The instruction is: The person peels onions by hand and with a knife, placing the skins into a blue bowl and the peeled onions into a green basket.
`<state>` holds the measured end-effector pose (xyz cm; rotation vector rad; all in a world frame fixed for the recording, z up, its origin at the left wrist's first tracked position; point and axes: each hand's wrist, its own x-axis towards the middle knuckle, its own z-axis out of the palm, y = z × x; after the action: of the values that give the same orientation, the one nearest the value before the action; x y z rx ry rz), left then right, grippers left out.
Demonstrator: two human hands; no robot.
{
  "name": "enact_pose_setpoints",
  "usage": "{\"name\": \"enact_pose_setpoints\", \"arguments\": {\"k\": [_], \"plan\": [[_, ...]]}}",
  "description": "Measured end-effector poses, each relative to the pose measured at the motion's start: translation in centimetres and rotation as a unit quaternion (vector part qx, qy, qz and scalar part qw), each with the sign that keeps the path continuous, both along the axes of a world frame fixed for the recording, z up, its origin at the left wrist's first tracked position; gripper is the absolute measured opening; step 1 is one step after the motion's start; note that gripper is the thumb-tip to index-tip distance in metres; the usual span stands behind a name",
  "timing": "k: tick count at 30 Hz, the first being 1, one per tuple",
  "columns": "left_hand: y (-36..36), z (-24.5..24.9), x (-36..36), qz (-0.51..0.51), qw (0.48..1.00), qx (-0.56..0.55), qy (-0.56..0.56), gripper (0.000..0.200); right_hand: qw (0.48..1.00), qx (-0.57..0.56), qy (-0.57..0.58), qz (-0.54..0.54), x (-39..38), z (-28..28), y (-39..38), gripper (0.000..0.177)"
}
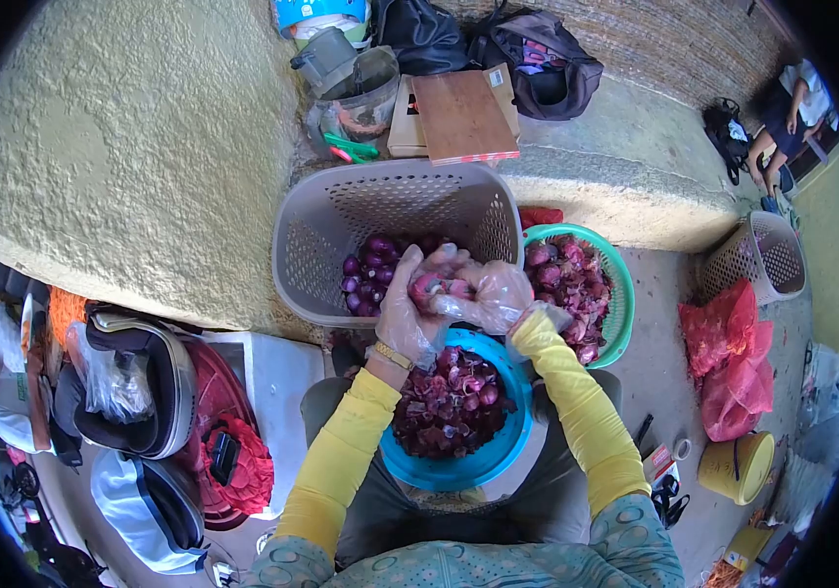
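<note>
My left hand (406, 312) and my right hand (494, 293), both in clear plastic gloves, are closed together around a red onion (429, 288). They are above the front rim of a grey perforated basket (297, 257). Inside that basket lie several shiny purple peeled onions (372, 274). Below my hands, between my knees, a blue basin (421, 474) holds red onions and loose dry skins (452, 412). To the right of my right hand, a green basket (621, 312) is full of red onions (566, 284) with papery skins. Whether a blade is in my fingers cannot be seen.
A wooden board (466, 113) lies on the ledge behind the basket, beside plastic containers (360, 88) and a dark bag (542, 69). Red mesh sacks (733, 363) and a yellow bucket (738, 468) stand right. Helmets (130, 382) sit left. A person (793, 118) sits far right.
</note>
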<state>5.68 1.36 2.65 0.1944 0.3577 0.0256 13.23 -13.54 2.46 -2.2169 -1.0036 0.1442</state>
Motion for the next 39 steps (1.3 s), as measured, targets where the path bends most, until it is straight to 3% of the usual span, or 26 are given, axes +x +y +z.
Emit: {"name": "enact_pose_setpoints", "arguments": {"k": [2,6,7,9,10,11,13,15,18,20,23,25,29,31,33,37,39], "plan": [[-0.1,0.7,-0.1,-0.049,0.999,0.014,0.017,0.041,0.999,-0.011,-0.051,-0.002,0.2,0.4,-0.3,0.062],[0.2,-2.5,0.1,-0.075,0.997,-0.030,-0.020,0.039,0.996,0.020,-0.086,0.011,-0.9,1.8,0.1,0.061],[0.2,-2.7,0.1,-0.074,0.997,-0.030,-0.021,0.039,0.997,-0.019,-0.081,0.000,-1.2,1.9,0.3,0.060],[0.3,-3.0,0.2,-0.040,0.994,-0.063,-0.082,0.044,0.996,-0.055,-0.076,-0.010,-1.9,1.6,0.8,0.060],[-0.3,-1.9,0.5,0.016,1.000,-0.002,-0.005,0.043,0.996,-0.049,-0.070,-0.024,-2.1,1.1,1.2,0.060],[-0.2,-2.6,0.5,0.015,1.000,-0.002,-0.005,0.043,0.996,-0.043,-0.063,-0.040,-2.5,0.7,1.5,0.061],[0.0,-3.8,0.4,0.095,0.989,0.032,-0.107,0.043,0.998,-0.015,-0.035,-0.047,-3.1,0.3,1.8,0.059],[-0.3,-3.9,0.2,0.118,0.985,0.082,-0.094,0.044,0.998,-0.002,0.012,-0.056,-3.3,0.4,1.9,0.057],[-0.4,-1.8,-0.1,0.097,0.988,0.057,-0.102,0.046,0.999,0.045,-0.014,-0.015,-1.7,-0.2,1.1,0.054],[0.2,0.3,-0.2,-0.039,0.993,0.078,-0.077,0.053,0.998,0.056,-0.008,0.001,-0.7,0.7,0.4,0.053],[0.6,-0.3,0.1,-0.086,0.994,0.033,-0.052,0.061,0.998,0.059,-0.004,0.018,-0.2,0.8,-0.4,0.052],[0.4,-0.8,-0.1,-0.094,0.991,0.087,-0.036,0.059,0.998,0.047,-0.042,0.026,-0.5,0.9,-0.5,0.054],[0.3,-1.8,0.0,-0.032,0.995,0.076,-0.056,0.056,0.998,0.027,-0.056,-0.009,-1.5,1.2,0.6,0.056],[0.1,-1.7,0.2,-0.002,0.997,0.061,-0.053,0.057,0.998,-0.035,-0.031,-0.048,-2.2,0.7,1.4,0.055],[0.1,-2.3,0.1,0.091,0.993,0.018,-0.078,0.056,0.999,-0.022,-0.003,-0.047,-3.1,0.7,2.0,0.055],[0.1,-3.1,-0.1,0.156,0.976,0.104,-0.112,0.056,0.993,0.036,0.071,-0.081,-4.0,0.4,2.6,0.059],[0.2,-2.6,0.1,0.145,0.979,0.099,-0.107,0.055,0.982,0.063,0.168,-0.060,-3.5,-0.3,2.6,0.057]]}}
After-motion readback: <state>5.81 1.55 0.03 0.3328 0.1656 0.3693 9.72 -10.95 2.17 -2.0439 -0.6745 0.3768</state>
